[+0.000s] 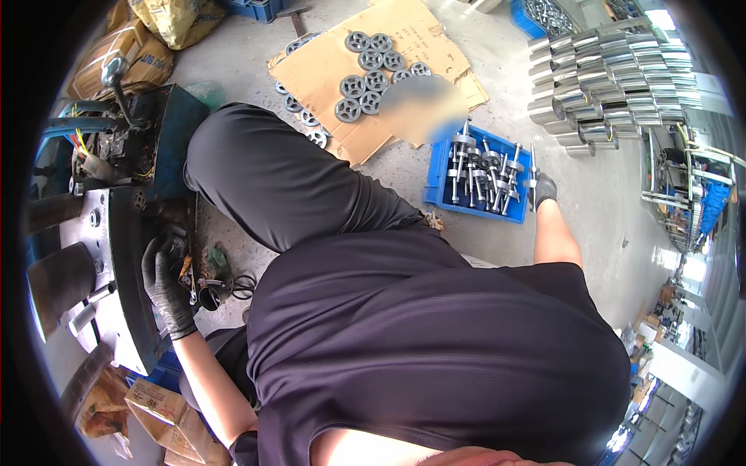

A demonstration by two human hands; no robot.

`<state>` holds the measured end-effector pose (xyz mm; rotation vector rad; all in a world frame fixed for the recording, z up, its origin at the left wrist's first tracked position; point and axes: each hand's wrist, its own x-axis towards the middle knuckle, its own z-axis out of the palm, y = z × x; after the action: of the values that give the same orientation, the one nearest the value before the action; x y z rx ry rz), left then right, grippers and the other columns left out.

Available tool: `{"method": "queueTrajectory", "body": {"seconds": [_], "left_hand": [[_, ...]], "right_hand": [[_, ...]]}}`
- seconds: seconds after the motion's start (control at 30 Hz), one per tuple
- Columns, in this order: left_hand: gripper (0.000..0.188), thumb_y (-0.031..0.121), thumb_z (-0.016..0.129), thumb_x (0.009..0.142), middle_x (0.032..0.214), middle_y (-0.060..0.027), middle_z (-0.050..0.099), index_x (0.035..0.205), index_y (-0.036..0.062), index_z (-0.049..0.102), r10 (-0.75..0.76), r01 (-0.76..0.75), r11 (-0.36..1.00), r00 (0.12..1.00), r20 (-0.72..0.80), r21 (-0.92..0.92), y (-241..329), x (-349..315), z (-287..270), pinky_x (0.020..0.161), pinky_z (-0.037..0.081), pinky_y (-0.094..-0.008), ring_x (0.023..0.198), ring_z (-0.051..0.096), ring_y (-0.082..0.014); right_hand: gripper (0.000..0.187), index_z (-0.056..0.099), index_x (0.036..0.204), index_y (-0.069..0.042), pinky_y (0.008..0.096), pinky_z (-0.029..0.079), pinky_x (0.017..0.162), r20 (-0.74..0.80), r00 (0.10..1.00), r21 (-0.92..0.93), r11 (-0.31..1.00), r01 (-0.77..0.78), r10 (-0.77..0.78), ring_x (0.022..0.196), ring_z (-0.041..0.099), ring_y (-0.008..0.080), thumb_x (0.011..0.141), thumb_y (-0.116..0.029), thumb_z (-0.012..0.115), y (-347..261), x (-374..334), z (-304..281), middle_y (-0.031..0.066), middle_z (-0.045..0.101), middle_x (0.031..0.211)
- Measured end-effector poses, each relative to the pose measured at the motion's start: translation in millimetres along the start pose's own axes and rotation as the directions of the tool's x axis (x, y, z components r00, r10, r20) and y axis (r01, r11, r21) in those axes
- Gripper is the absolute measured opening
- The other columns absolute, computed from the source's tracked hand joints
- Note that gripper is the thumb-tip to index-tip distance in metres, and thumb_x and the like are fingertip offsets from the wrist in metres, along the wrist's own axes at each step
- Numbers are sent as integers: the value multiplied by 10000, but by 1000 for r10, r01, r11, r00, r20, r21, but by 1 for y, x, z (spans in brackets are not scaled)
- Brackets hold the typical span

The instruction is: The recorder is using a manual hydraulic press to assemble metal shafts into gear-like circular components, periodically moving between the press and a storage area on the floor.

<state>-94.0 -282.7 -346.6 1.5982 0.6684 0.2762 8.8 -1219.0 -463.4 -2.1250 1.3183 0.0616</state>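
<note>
My left hand [165, 289], in a dark glove, is at the near side of a machine with a pale metal plate [116, 287]. Its fingers are apart and slightly bent beside the plate's edge, and I see nothing held in them; the fingertips are partly lost against the dark machine. Out to the right, my right hand [546, 189], also gloved, is closed round a slim metal shaft [533, 172] with a wider collar. This shaft stands roughly upright just beyond the right wall of a blue crate [480, 213], which holds several similar shafts with collars [483, 172].
Several grey handwheel-like rings [352, 86] lie on flat cardboard [315, 74]. Shiny metal tubes [614, 85] are stacked at the far right. A lever with a knob [115, 74] rises from the machine. An open carton [167, 415] sits at the lower left. One patch is blurred.
</note>
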Motion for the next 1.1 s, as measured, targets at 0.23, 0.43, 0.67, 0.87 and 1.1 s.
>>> {"method": "queueTrajectory", "body": {"seconds": [0.23, 0.43, 0.67, 0.87, 1.1], "left_hand": [[435, 205, 657, 1024, 1281, -134, 695, 1401, 2, 582, -40, 42, 999, 999, 32, -34, -34, 11, -8, 973, 578, -370, 1131, 689, -231], [435, 194, 684, 1007, 1243, -125, 701, 1398, 25, 594, -81, 82, 996, 996, -22, 40, -34, 11, -24, 930, 576, -345, 1080, 699, -214], [420, 210, 669, 1022, 1229, -121, 713, 1389, 16, 607, -16, 16, 1000, 1000, -6, 13, -32, 19, -7, 910, 584, -338, 1033, 706, -203], [332, 176, 620, 1045, 1206, -114, 711, 1320, -6, 652, 269, -246, 958, 949, -164, 151, 38, -18, -16, 935, 560, -320, 1048, 698, -190], [341, 177, 645, 1045, 1162, -148, 724, 1328, -9, 604, 300, -506, 832, 755, -584, -227, 80, -86, -120, 911, 594, -349, 979, 723, -213]], "right_hand": [[421, 745, 861, -30, 449, 536, 575, -222, 933, -54, 952, -302, 284, 635, 702, 307, 955, -417, 607, 57, 3, -46, 160, 728, 781], [599, 730, 1150, 54, 468, 518, 963, -141, 948, -167, 937, -308, 287, 1084, 702, 373, 916, -494, 664, 74, 6, -13, 250, 733, 1155], [499, 748, 987, -30, 466, 524, 789, -238, 969, -319, 948, -14, -66, 829, 683, 315, 941, -517, 645, 76, 129, 6, 168, 742, 935], [246, 710, 941, -71, 387, 495, 778, -244, 652, 65, 658, 750, -718, 836, 614, 214, 985, -254, 551, -101, 85, 104, 83, 663, 867], [352, 598, 1353, 49, 370, 509, 1065, 164, 278, 717, 308, 626, -947, 1149, 675, 221, 1071, -162, 605, -392, -239, 165, 149, 710, 1220]]}}
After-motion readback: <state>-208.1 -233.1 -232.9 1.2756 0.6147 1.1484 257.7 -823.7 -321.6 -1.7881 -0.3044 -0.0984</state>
